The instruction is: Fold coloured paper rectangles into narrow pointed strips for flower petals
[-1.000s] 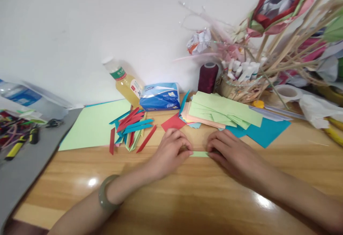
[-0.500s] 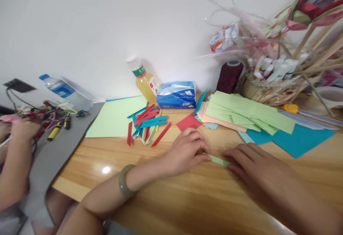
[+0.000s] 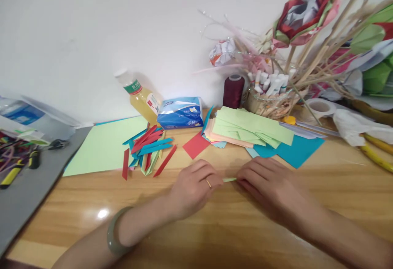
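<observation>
Between my two hands a narrow strip of light green paper point(image 3: 229, 179) shows, just above or on the wooden table point(image 3: 159, 236). My left hand point(image 3: 196, 183) pinches its left end; a ring and a green bangle are on that arm. The other end is gripped by the fingertips of my right hand point(image 3: 267, 187). Most of the strip is hidden by the fingers. Behind my left hand lies a pile of folded red, blue and green paper strips point(image 3: 150, 146). Beyond my right hand is a stack of light green paper pieces point(image 3: 245, 125), with blue paper point(image 3: 296, 152) under it.
A tissue pack point(image 3: 179, 113) and a bottle of yellow drink point(image 3: 139, 99) stand by the wall. A thread spool point(image 3: 233, 91) is beside a basket of markers and paper flowers point(image 3: 267, 105). Bananas point(image 3: 376, 156) lie at right, a grey mat point(image 3: 27, 203) with tools at left.
The view has turned to the right, so the co-worker's arm is out of sight. My hands have come closer together, and less of the green strip shows between them.
</observation>
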Demonstrator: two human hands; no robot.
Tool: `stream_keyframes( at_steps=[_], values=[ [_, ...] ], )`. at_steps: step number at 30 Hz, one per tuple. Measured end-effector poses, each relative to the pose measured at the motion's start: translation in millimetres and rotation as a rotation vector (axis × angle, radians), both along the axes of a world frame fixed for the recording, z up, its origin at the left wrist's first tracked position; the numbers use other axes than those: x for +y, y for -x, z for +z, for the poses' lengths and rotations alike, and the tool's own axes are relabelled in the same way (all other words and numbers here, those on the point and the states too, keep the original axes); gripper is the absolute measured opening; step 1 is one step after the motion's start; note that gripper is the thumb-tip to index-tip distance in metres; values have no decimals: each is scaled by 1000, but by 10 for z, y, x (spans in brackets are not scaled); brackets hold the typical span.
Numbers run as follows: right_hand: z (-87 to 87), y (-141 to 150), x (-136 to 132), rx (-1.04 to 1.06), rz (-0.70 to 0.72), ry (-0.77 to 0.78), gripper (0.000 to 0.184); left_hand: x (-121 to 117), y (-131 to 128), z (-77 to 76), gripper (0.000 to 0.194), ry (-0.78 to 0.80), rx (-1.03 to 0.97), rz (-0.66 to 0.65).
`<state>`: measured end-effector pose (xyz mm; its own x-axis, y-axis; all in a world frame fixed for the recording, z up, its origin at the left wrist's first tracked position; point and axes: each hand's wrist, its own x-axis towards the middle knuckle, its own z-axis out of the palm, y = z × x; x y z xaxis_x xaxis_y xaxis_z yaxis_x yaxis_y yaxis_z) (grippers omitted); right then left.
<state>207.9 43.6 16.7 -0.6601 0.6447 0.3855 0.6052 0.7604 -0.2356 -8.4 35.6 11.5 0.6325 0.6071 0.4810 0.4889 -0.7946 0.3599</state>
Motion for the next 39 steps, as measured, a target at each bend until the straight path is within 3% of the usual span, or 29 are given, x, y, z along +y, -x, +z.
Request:
stream_keyframes(
  at_steps=[3,11,18,23,27,30,33,36,39],
  values=[
    [31,-27,26,-86,56,-171,28,-1,4,-17,16,-36,92,17],
    [60,-82,70,-146,137,-78,28,47,39,4,23,197,151,6],
    [-7,-59,57,-128,197,-210,28,7,3,53,21,55,215,-35],
    [-24,-63,35,-134,181,-190,30,-40,-56,25,14,-66,180,-22],
    [-75,-144,-33,-195,210,-193,34,-48,-35,5,20,-75,244,-88],
    [-113,-202,-99,-213,182,-146,36,-61,13,10,29,-75,364,-144],
    [-107,-241,-131,-182,142,-2,43,-108,42,46,32,-97,460,-177],
    [-75,-278,-123,-187,184,104,60,-201,40,93,32,-141,512,-196],
    [-62,-310,-110,-211,217,149,65,-317,23,95,33,-185,535,-162]
  ],
)
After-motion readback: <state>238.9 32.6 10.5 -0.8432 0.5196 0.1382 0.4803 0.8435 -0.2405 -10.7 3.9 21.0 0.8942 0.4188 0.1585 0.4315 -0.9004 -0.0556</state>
